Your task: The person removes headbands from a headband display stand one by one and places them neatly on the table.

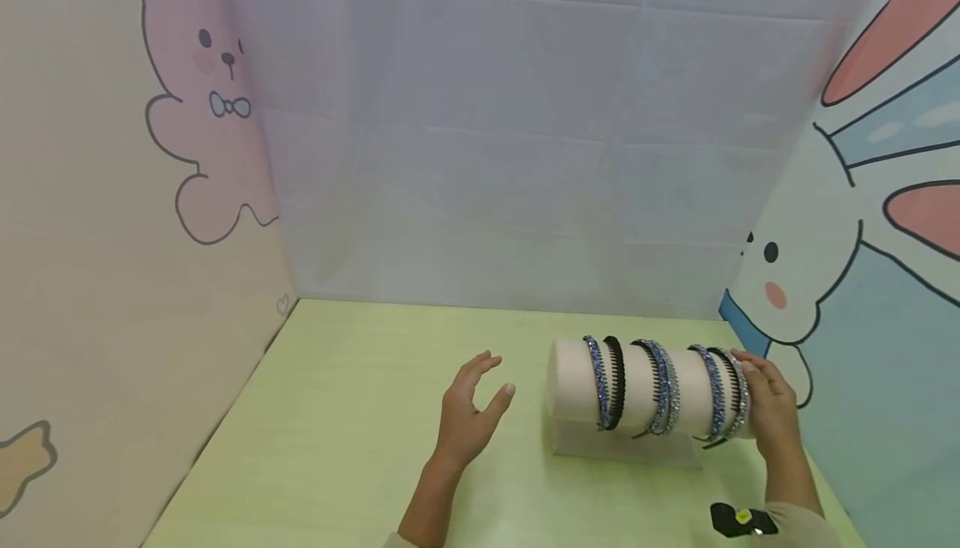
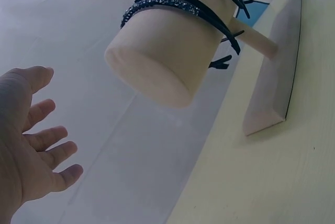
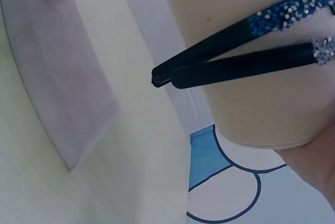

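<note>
A cream cylindrical headband stand [image 1: 690, 373] lies across its flat base [image 1: 626, 444] on the right of the table. Several headbands go around it: glittery blue ones [image 1: 596, 381], a black one with teeth [image 1: 617, 383], and silvery ones. At the stand's right end my right hand [image 1: 775, 410] grips it, beside a silver headband [image 1: 739, 394]; most of that hand is hidden in the right wrist view. Two headband tips [image 2: 230, 41] hang under the roll in the left wrist view. My left hand [image 1: 467, 423] is raised left of the stand, fingers spread, touching nothing.
The pale green table [image 1: 360, 414] meets a plain hanging sheet [image 1: 480, 156] at the back. Side panels printed with a pink bear [image 1: 202, 114] and a white rabbit [image 1: 810, 264] stand at left and right. A black strap [image 1: 738, 520] sits at the right sleeve.
</note>
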Motion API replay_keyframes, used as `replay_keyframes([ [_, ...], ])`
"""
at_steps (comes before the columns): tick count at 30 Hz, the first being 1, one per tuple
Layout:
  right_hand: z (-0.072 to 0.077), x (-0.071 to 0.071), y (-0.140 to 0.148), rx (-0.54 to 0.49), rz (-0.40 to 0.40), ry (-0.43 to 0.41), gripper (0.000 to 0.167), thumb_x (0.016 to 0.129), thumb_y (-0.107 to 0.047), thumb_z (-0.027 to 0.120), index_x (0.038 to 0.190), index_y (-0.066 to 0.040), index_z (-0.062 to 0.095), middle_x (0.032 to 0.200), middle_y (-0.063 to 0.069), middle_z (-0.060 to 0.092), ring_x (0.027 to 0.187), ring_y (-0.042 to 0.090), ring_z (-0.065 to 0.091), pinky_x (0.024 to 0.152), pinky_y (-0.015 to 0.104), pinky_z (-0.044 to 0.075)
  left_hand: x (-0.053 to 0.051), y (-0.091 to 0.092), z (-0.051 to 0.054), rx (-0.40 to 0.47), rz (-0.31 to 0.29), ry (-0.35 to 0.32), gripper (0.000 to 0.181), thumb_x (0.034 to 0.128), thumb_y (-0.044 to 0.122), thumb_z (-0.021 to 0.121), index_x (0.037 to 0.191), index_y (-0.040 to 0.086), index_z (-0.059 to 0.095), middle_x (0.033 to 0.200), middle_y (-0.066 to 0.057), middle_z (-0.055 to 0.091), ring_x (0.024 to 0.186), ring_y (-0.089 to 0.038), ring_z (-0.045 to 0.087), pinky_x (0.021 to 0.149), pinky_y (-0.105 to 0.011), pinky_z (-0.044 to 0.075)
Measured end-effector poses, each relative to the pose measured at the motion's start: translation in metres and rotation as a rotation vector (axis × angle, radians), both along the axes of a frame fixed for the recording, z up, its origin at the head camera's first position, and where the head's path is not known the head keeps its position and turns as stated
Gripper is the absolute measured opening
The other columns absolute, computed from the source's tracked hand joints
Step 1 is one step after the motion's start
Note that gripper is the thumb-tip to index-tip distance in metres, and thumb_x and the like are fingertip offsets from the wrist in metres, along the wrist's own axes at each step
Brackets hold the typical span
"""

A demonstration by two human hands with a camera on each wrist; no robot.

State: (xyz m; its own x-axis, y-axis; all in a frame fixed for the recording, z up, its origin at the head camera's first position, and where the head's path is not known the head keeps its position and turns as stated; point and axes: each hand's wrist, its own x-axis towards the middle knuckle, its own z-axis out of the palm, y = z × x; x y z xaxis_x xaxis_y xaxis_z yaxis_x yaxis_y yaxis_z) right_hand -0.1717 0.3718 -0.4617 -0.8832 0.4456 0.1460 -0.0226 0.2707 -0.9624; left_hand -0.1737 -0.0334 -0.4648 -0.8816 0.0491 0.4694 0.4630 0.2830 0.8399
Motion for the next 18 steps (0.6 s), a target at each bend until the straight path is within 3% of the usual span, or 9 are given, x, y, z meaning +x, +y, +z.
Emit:
replay_keyframes([
  [6,-0.007,0.001,0.001,-0.087,0.04,0.115,0.031,0.096,-0.032,0.05,0.117,-0.013,0.062,0.108,-0.023,0.057,0.095,-0.001,0.05,0.071,0.013,0.038,0.0,0.012,0.001,0.015,-0.047,-0.013,0.04,0.0868,0.027,0.066,0.123,0.013,0.059,0.132,-0.003,0.049,0.125,-0.024,0.041,0.096,-0.051,0.035],
  [11,-0.017,0.0,0.005,-0.087,0.065,0.199,0.028,0.096,-0.032,0.051,0.116,-0.017,0.064,0.11,-0.02,0.059,0.096,-0.001,0.051,0.072,0.013,0.037,-0.001,0.024,-0.002,0.039,-0.103,-0.054,0.043,0.0878,0.028,0.065,0.126,0.01,0.056,0.133,-0.003,0.048,0.126,-0.024,0.039,0.096,-0.05,0.036],
  [18,-0.005,0.001,-0.003,-0.13,0.036,0.128,0.03,0.098,-0.029,0.048,0.119,-0.013,0.061,0.108,-0.022,0.057,0.098,-0.002,0.049,0.073,0.012,0.036,-0.008,0.04,-0.003,0.041,-0.145,-0.046,0.044,0.0858,0.025,0.067,0.126,0.01,0.056,0.132,-0.005,0.049,0.123,-0.024,0.043,0.092,-0.05,0.039],
])
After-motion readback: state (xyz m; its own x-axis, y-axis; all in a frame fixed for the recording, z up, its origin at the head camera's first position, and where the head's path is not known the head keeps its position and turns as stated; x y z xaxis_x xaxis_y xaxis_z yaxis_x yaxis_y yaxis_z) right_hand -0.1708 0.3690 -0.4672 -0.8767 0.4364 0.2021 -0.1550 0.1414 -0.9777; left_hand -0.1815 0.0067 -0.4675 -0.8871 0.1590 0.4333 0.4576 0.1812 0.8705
